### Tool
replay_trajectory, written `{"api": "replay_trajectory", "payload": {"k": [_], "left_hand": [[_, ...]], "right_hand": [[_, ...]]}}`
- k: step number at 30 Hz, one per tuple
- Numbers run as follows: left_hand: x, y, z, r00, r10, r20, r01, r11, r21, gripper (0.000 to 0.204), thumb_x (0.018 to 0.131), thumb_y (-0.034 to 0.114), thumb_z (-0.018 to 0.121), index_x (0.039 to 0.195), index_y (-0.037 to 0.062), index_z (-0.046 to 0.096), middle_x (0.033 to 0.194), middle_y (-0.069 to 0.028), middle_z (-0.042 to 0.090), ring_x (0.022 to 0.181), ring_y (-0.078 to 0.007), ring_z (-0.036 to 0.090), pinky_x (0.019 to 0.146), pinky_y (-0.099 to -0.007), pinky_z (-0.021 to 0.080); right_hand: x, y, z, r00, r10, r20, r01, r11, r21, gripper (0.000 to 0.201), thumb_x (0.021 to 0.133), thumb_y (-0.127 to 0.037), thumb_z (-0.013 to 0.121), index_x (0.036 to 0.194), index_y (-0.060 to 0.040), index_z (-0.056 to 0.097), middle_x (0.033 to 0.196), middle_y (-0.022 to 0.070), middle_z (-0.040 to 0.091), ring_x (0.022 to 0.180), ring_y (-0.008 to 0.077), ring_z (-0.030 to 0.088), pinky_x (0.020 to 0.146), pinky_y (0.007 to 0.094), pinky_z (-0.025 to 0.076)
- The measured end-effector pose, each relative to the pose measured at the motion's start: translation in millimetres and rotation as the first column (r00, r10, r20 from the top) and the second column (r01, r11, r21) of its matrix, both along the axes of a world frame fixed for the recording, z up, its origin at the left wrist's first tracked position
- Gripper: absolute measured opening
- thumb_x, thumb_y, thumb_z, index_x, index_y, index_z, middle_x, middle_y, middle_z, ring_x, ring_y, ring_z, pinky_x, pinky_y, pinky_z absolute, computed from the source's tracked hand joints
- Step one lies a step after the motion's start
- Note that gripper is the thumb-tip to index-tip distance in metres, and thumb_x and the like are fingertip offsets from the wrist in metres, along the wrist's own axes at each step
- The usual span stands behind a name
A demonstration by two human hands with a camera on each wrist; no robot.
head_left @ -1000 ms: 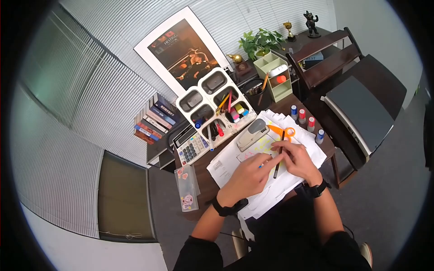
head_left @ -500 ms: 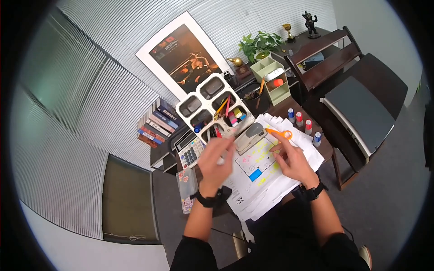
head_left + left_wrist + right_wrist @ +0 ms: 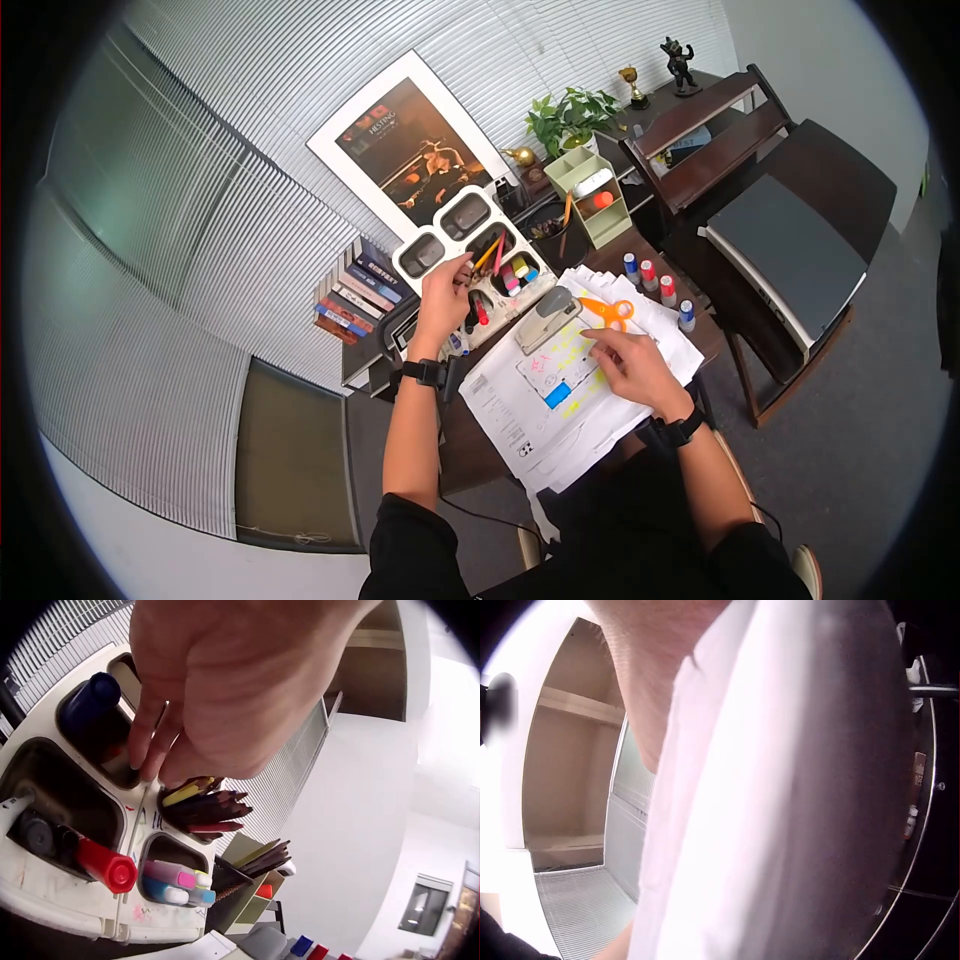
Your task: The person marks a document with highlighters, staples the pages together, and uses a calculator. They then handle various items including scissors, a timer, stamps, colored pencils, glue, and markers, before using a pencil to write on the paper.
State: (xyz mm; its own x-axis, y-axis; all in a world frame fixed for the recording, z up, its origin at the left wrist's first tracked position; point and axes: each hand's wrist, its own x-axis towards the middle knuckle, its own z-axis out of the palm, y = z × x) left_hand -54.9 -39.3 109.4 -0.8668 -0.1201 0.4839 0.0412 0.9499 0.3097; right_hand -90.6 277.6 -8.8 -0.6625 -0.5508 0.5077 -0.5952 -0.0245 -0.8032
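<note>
My left hand (image 3: 440, 300) reaches into the white desk organizer (image 3: 484, 204), palm down. In the left wrist view its fingertips dip at the edge of a compartment beside a blue marker (image 3: 94, 701); whether they pinch anything I cannot tell. Colored pencils (image 3: 206, 802) stand in the compartment beside the hand. A red marker (image 3: 109, 866) leans in another compartment. My right hand (image 3: 640, 368) rests on the stack of papers (image 3: 510, 400), its fingers loosely bent. The top sheet bears yellow highlighting, pink scribbles and a blue rectangle (image 3: 558, 396). Paper fills much of the right wrist view.
A grey hole punch (image 3: 548, 320) and orange scissors (image 3: 612, 312) lie on the papers. Several small bottles (image 3: 648, 275) line the desk's right edge. Behind stand a black pencil cup (image 3: 550, 240), a green organizer (image 3: 605, 220) and a framed poster (image 3: 425, 150). Books (image 3: 360, 300) stand at left.
My left hand has left the papers and moved up and left to the organizer. The black pen seen between the hands is out of sight. My right hand stays over the papers.
</note>
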Motion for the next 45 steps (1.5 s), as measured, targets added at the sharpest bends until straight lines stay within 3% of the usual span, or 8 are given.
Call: {"api": "replay_trajectory", "payload": {"k": [11, 16, 21, 27, 31, 34, 37, 45], "left_hand": [[-9.3, 9.7, -3.1, 1.0, 0.029, 0.005, -0.029, 0.999, 0.036, 0.063, 0.073, -0.016, 0.072, 0.132, 0.003, 0.061, 0.112, -0.014, 0.064, 0.085, -0.019, 0.065, 0.077, -0.0285, 0.058], [-14.4, 18.4, -6.6, 0.991, -0.126, -0.054, 0.132, 0.982, 0.136, 0.062, 0.073, -0.016, 0.073, 0.132, 0.0025, 0.062, 0.114, -0.0127, 0.064, 0.086, -0.016, 0.065, 0.073, -0.0286, 0.057], [-15.3, 17.7, -3.1, 0.999, -0.048, 0.006, 0.048, 0.996, 0.072, 0.065, 0.07, -0.012, 0.079, 0.131, 0.0019, 0.061, 0.121, -0.0116, 0.061, 0.085, -0.0168, 0.062, 0.07, -0.029, 0.055], [-19.4, 26.2, -0.2, 0.991, -0.031, 0.129, 0.038, 0.998, -0.052, 0.076, 0.069, -0.004, 0.085, 0.139, 0.0052, 0.056, 0.132, -0.0127, 0.055, 0.086, -0.0228, 0.058, 0.082, -0.035, 0.052], [-27.4, 20.2, -0.9, 0.98, -0.006, 0.201, 0.008, 1.0, -0.006, 0.072, 0.071, -0.004, 0.083, 0.137, 0.0055, 0.057, 0.13, -0.012, 0.056, 0.09, -0.024, 0.059, 0.082, -0.0349, 0.052], [-35.8, 14.9, -2.3, 0.989, -0.083, 0.125, 0.109, 0.971, -0.212, 0.061, 0.077, 0.006, 0.082, 0.133, 0.0069, 0.059, 0.126, -0.0115, 0.059, 0.111, -0.0326, 0.06, 0.093, -0.0393, 0.051], [-43.0, 16.8, 1.2, 0.984, -0.079, 0.161, 0.121, 0.955, -0.271, 0.056, 0.078, 0.011, 0.082, 0.13, 0.007, 0.062, 0.125, -0.0117, 0.06, 0.116, -0.0339, 0.059, 0.098, -0.041, 0.049], [-55.9, 19.6, 7.5, 0.968, -0.167, 0.186, 0.22, 0.923, -0.316, 0.034, 0.081, 0.015, 0.078, 0.11, 0.0024, 0.066, 0.112, -0.0127, 0.066, 0.107, -0.0351, 0.061, 0.094, -0.0417, 0.049]], "right_hand": [[-2.0, -0.1, -4.8, 0.999, 0.012, -0.052, -0.013, 1.0, -0.019, 0.016, 0.09, -0.007, 0.065, 0.103, -0.0033, 0.073, 0.089, 0.0171, 0.073, 0.073, 0.0346, 0.068, 0.071, 0.0425, 0.054], [0.6, 0.9, -3.5, 1.0, 0.01, -0.017, -0.01, 1.0, -0.003, 0.016, 0.089, -0.006, 0.064, 0.101, -0.0022, 0.073, 0.088, 0.0172, 0.073, 0.076, 0.0354, 0.069, 0.073, 0.0428, 0.054], [-0.1, 0.9, -5.1, 1.0, 0.001, -0.028, -0.002, 0.999, -0.036, 0.015, 0.089, -0.006, 0.064, 0.1, -0.0029, 0.073, 0.087, 0.0169, 0.072, 0.076, 0.0353, 0.069, 0.073, 0.0428, 0.054], [-0.4, 1.2, -5.2, 0.999, 0.005, -0.038, -0.006, 1.0, -0.017, 0.015, 0.088, -0.006, 0.064, 0.1, -0.0033, 0.073, 0.087, 0.0166, 0.073, 0.075, 0.0349, 0.069, 0.072, 0.0423, 0.055], [0.7, 0.9, -3.6, 1.0, 0.005, -0.006, -0.005, 1.0, -0.011, 0.015, 0.088, -0.006, 0.065, 0.101, -0.0032, 0.073, 0.087, 0.0164, 0.073, 0.074, 0.0345, 0.069, 0.071, 0.0418, 0.055], [1.0, 0.8, -3.0, 1.0, 0.011, 0.004, -0.011, 1.0, -0.026, 0.015, 0.089, -0.006, 0.064, 0.101, -0.0032, 0.073, 0.087, 0.0166, 0.073, 0.074, 0.0344, 0.069, 0.071, 0.0416, 0.055], [0.0, 0.4, -5.2, 0.999, 0.006, -0.035, -0.008, 0.999, -0.035, 0.015, 0.089, -0.006, 0.065, 0.1, -0.0032, 0.073, 0.087, 0.0166, 0.073, 0.073, 0.0341, 0.069, 0.07, 0.0413, 0.055], [1.5, -0.7, -4.0, 1.0, -0.001, -0.015, 0.0, 1.0, -0.015, 0.014, 0.089, -0.007, 0.064, 0.1, -0.003, 0.073, 0.086, 0.0172, 0.072, 0.073, 0.0343, 0.069, 0.07, 0.0421, 0.054]]}}
